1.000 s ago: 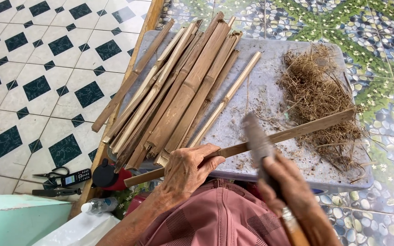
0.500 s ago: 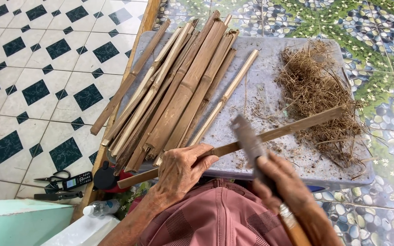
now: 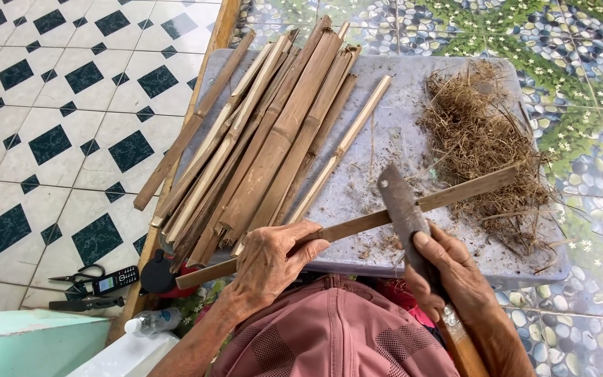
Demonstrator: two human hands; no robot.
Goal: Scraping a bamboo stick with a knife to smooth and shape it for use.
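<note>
My left hand (image 3: 268, 262) grips a long bamboo strip (image 3: 455, 195) that lies across the front of a grey board (image 3: 399, 150). My right hand (image 3: 451, 272) holds a broad knife by its wooden handle (image 3: 463, 345), and the knife's blade (image 3: 399, 202) rests on the strip near its middle. A pile of split bamboo slats (image 3: 266, 139) lies on the board's left half, just beyond my left hand. A heap of dry shavings (image 3: 479, 143) covers the board's right side.
Scissors (image 3: 78, 274), a small mobile phone (image 3: 114, 281) and a dark round object (image 3: 156, 272) lie on the tiled floor at the left. A plastic bottle (image 3: 149, 322) is beside my knee. A wooden pole (image 3: 207, 70) runs along the board's left edge.
The knife blade has slid a little along the strip toward my left hand. My left hand keeps its grip and the strip has shifted slightly.
</note>
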